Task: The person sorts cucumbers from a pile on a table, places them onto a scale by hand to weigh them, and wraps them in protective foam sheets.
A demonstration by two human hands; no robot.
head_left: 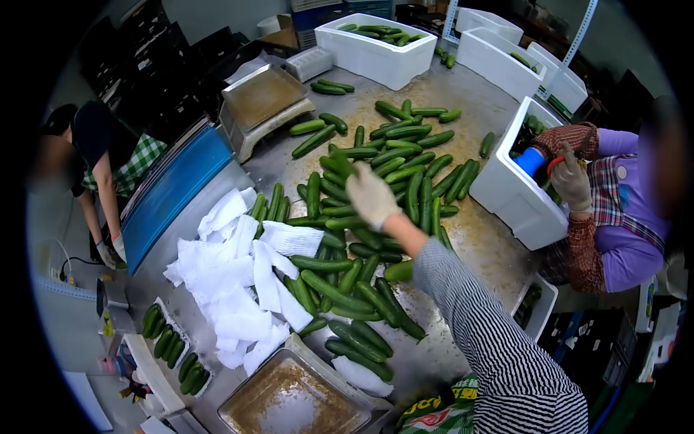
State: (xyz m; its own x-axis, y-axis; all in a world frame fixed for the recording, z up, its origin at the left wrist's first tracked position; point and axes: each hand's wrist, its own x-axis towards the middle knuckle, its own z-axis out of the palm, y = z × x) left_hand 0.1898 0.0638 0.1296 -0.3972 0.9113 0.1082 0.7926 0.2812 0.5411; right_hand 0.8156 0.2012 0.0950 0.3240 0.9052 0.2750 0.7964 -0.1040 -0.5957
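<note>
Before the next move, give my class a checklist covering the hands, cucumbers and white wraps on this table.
1. Right hand at the cucumbers: ok, among the heap.
2. Right hand's grip verified: cannot tell, the fingers are blurred.
3. Left hand visible: not ok, out of view.
4. White wraps separate from the cucumbers: not ok, the two heaps meet.
5. Co-worker's raised hand away from the heap: ok, it is beside the foam box.

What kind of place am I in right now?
Probably a produce packing room: cucumbers are heaped on a metal table, with flat-topped scales nearby and white foam boxes holding more.
</note>
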